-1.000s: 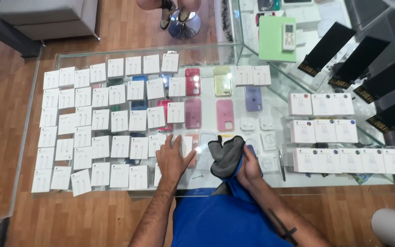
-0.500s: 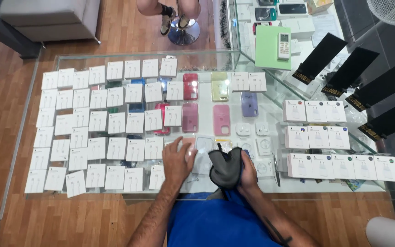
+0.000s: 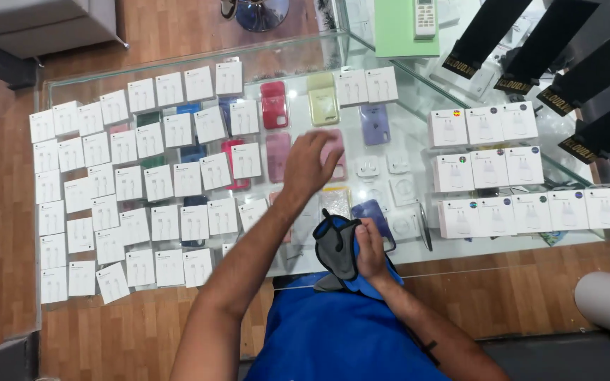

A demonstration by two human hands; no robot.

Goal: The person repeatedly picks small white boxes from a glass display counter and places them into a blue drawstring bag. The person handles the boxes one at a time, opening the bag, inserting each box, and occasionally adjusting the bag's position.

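— Room near the glass desk [image 3: 474, 247] edge?
— Little; white boxes [image 3: 142, 183] crowd left. Left hand [image 3: 310, 164] spread loose over pink case [image 3: 333, 152], right hand [image 3: 370, 247] clenched on dark grey, blue-edged cloth [image 3: 337, 247] at near edge

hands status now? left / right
Left hand: open, holding nothing, reaching over the pink phone case.
Right hand: closed on the dark cloth.

I see a crumpled dark grey cloth [image 3: 338, 243] with blue trim bunched upright at the glass counter's [image 3: 418, 257] near edge, and a pink phone case [image 3: 338, 156] lying flat mid-counter.
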